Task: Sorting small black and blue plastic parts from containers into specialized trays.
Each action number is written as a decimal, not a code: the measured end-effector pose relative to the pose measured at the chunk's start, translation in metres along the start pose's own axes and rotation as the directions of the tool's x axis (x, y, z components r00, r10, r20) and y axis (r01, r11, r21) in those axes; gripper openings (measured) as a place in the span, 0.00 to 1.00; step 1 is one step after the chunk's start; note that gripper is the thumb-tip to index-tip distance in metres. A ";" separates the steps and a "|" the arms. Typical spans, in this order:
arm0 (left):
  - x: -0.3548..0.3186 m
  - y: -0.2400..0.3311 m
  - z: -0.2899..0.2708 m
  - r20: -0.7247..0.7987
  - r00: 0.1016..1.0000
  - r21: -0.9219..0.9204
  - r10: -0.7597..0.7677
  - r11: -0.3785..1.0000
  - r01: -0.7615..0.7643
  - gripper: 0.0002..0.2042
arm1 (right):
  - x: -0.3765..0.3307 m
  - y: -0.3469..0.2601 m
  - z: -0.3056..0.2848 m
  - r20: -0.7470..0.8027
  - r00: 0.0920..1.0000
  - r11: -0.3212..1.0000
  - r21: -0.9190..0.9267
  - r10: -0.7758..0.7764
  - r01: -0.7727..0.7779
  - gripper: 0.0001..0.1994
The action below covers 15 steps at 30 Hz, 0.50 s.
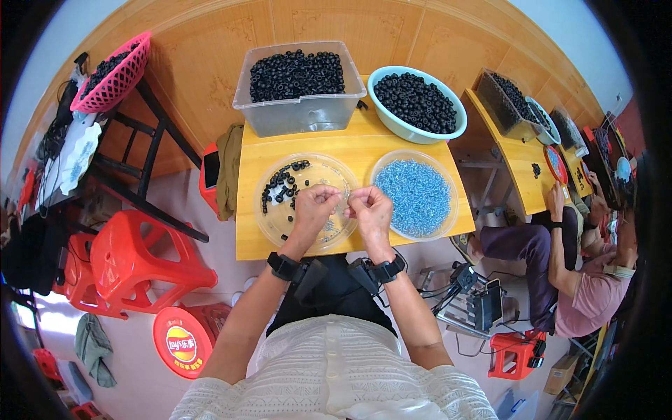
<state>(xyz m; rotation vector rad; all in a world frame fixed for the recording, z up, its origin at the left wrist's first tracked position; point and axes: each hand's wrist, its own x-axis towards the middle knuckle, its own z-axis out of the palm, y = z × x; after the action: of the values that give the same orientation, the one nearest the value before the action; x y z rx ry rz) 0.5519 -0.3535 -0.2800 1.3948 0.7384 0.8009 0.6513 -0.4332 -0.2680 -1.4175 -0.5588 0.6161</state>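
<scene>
My left hand (316,211) and my right hand (371,212) are close together over a clear round tray (323,172) on the yellow table. Both have thumb and fingertips pinched. Whatever they pinch is too small to make out. Small black ring-shaped pieces (270,197) lie along the left side of that tray, with a few small pale bits among them. Just right of my right hand, a second clear round tray (454,203) is filled with tiny translucent blue pieces (414,198). Dark bands with box-like devices are strapped to both my wrists.
Behind the trays stand a clear plastic bin (297,120) and a light-blue basin (420,133), both heaped with black rings. Red stools (143,262) and a red round tub (183,343) are at left. Another person (595,294) sits at a yellow table (514,164) on the right.
</scene>
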 end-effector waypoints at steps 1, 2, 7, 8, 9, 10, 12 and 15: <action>0.000 0.002 -0.001 0.012 1.000 -0.007 0.001 1.000 -0.001 0.05 | 0.000 0.001 0.000 -0.003 1.000 1.000 0.002 0.002 -0.002 0.02; -0.001 0.003 0.000 0.011 1.000 -0.012 -0.007 1.000 0.007 0.05 | 0.000 0.002 0.000 -0.006 1.000 1.000 0.003 0.005 -0.005 0.01; -0.001 0.002 0.000 0.005 1.000 -0.031 -0.008 0.999 0.008 0.04 | 0.000 0.005 0.002 0.003 1.000 1.000 0.015 0.020 -0.020 0.01; -0.001 0.002 0.000 0.006 1.000 -0.027 -0.014 1.000 0.015 0.04 | 0.000 0.006 0.001 0.016 1.000 1.000 0.010 0.019 -0.019 0.02; -0.001 0.002 0.000 0.007 1.000 -0.022 -0.021 1.000 0.021 0.04 | 0.000 0.007 0.000 0.029 0.999 1.000 0.005 0.017 -0.018 0.02; -0.001 0.003 0.000 0.007 1.000 -0.016 -0.027 0.999 0.028 0.04 | 0.000 0.006 0.000 0.037 0.999 1.000 0.003 -0.023 0.023 0.03; 0.000 0.001 -0.004 0.055 0.998 0.033 0.016 0.999 -0.017 0.04 | 0.000 0.004 0.001 0.054 0.993 0.995 0.001 -0.105 0.105 0.04; 0.001 -0.001 -0.004 0.095 0.993 0.099 0.067 0.992 -0.076 0.03 | 0.011 0.015 -0.009 0.209 0.958 0.942 -0.232 -0.197 0.244 0.06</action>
<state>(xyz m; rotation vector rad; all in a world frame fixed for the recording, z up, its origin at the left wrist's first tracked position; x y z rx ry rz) 0.5489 -0.3502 -0.2808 1.5472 0.6697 0.7582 0.6643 -0.4318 -0.2836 -1.5195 -0.9594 0.5084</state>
